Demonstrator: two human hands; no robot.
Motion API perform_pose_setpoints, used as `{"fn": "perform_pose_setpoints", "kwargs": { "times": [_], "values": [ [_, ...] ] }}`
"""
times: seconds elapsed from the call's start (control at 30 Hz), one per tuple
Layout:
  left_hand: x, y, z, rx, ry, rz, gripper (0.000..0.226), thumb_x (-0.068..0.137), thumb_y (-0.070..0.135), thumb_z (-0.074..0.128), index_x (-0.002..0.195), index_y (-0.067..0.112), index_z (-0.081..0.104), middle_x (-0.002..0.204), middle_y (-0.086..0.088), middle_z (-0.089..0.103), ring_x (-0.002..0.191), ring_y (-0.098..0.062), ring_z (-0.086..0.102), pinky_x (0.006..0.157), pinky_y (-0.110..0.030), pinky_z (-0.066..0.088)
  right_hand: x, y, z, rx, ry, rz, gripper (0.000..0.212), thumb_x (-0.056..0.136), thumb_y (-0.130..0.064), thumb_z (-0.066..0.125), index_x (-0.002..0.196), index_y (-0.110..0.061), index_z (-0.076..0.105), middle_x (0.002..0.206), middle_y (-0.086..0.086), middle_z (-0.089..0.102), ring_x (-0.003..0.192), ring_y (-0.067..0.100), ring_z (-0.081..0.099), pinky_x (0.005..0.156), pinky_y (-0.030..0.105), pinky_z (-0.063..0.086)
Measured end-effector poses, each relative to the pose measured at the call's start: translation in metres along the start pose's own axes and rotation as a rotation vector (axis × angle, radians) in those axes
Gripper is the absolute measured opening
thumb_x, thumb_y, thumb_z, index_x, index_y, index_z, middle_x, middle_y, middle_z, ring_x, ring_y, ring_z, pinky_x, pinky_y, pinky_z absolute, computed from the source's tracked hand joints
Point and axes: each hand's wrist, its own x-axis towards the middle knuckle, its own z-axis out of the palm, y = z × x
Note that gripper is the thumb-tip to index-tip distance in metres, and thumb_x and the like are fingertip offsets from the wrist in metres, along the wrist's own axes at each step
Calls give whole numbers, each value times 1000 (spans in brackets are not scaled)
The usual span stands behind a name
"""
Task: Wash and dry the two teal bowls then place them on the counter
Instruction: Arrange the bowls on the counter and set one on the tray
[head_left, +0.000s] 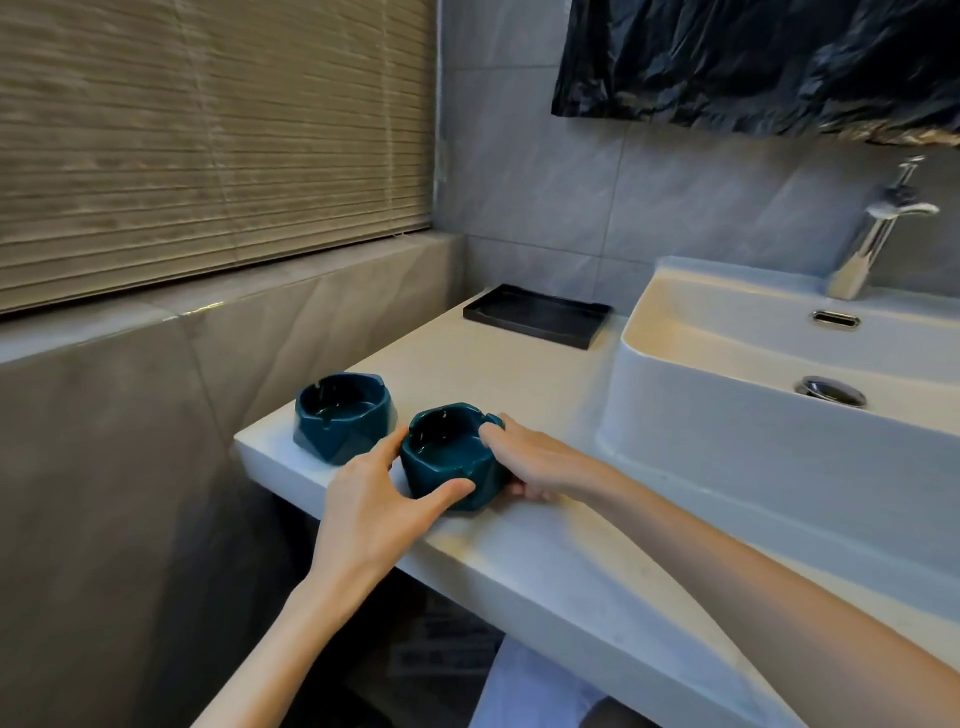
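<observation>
A black tray (537, 315) and the sink (727, 447) with its tap (877, 234) lie beyond the fingertips. The second bowl (340, 415) stands just left of them. On the counter (519, 551), the left hand (363, 499) clasps the near bowl (441, 462) between spread thumb and fingers, and the right hand (540, 462) hooks a forefinger over its rim.

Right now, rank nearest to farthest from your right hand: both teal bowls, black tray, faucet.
1. Right teal bowl, gripped by right hand.
2. Left teal bowl, beside it.
3. Black tray, counter's back.
4. Faucet, behind sink, far right.
</observation>
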Motion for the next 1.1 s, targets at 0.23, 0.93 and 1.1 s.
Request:
{"fn": "perform_pose_setpoints", "kwargs": {
  "times": [0.23, 0.93, 1.1],
  "values": [
    [-1, -10, 6, 46, -2, 10, 89, 62, 63, 73, 139, 31, 44, 128, 11, 59, 118, -9, 51, 93, -24, 41, 9, 5, -2, -27, 26, -41, 23, 88, -41, 29, 86, -23, 43, 71, 1, 48, 61, 19, 45, 57, 28, 35],
    [5, 24, -16, 48, -270, -246, 85, 74, 56, 67, 147, 36, 28, 139, 28, 36, 129, 10, 31, 104, -16, 25, 3, 17, -37, -34, -81, -137, 42, 93, -54, 40, 132, -37, 46, 79, -11, 63, 84, 13, 61, 78, 33, 49],
    [10, 49, -45, 15, -253, -516, 61, 88, 37, 63, 142, 25, 39, 139, 9, 50, 124, -9, 48, 98, -24, 40, -25, 1, -72, 80, -81, -66, 42, 96, -40, 48, 136, -27, 47, 117, -2, 60, 103, 15, 56, 85, 27, 41]
  ]
}}
